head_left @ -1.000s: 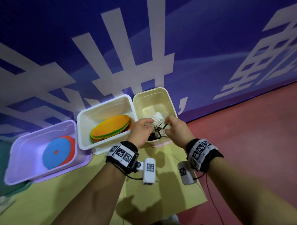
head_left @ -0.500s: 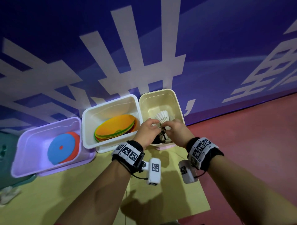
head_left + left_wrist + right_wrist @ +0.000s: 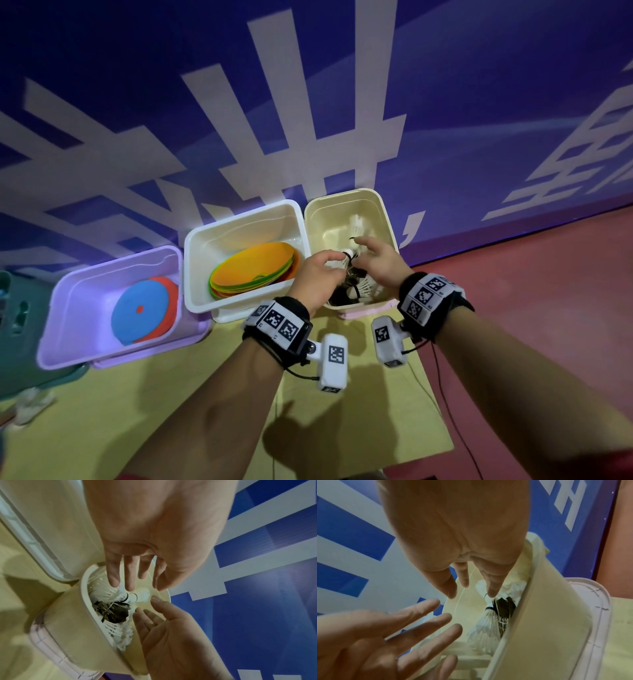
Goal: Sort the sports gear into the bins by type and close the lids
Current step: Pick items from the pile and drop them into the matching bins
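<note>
White and black shuttlecocks (image 3: 120, 595) lie piled in the cream bin (image 3: 383, 219) at the right of the row. Both hands hover over this bin's near end. My left hand (image 3: 329, 265) has its fingers (image 3: 127, 578) spread straight just above the pile and holds nothing. My right hand (image 3: 368, 251) is likewise open, its fingertips (image 3: 493, 592) close over a white shuttlecock (image 3: 488, 626). The white bin (image 3: 195, 274) in the middle holds stacked orange and yellow discs (image 3: 253, 267). The purple bin (image 3: 61, 308) at the left holds blue and red discs (image 3: 140, 311).
All three bins stand open on a yellow mat (image 3: 171, 411) against a blue wall with white lettering. A lid lies under each bin, the pink one (image 3: 363, 312) under the cream bin. A green basket (image 3: 20, 325) stands far left. Red floor (image 3: 531, 291) lies to the right.
Both hands were pinching a bunch of shuttlecocks over the cream bin. They have let go, the shuttlecocks lie in the bin, and the fingers have spread.
</note>
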Demonstrator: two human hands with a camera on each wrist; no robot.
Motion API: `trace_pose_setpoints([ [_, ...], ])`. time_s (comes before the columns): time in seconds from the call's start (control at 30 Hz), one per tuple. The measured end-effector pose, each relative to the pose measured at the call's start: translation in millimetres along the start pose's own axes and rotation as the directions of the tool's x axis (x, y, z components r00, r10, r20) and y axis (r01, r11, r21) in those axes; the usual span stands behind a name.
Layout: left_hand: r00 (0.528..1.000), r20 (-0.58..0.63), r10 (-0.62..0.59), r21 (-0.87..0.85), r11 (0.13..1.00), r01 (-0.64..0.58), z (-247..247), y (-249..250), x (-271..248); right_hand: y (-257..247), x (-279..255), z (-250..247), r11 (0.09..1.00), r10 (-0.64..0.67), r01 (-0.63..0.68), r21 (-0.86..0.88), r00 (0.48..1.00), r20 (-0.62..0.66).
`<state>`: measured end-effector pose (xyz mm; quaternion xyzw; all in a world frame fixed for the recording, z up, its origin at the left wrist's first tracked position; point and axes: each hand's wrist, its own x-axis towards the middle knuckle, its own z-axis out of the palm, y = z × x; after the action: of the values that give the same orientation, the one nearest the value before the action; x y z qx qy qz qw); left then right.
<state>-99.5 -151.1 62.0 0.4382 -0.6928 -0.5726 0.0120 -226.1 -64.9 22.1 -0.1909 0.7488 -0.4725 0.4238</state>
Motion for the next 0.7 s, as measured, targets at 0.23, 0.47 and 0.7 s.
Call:
trace_pose_setpoints([
  [0.23,1.000,-0.017,0.022,0.012,1.000,-0.022,0,3,-13,4,-22,-2,0.997,-0.070,0.067,-0.044,0.995,-0.073],
  [0.47,0.992,-0.092,0.081,0.035,0.996,-0.078,-8,4,-40,-7,-47,5,0.989,-0.130,0.126,-0.070,0.990,-0.054],
  [0.7,0.978,-0.156,0.141,-0.037,0.988,-0.148,-37,-5,-79,-32,-95,25,0.955,-0.238,0.223,-0.195,0.969,-0.059],
])
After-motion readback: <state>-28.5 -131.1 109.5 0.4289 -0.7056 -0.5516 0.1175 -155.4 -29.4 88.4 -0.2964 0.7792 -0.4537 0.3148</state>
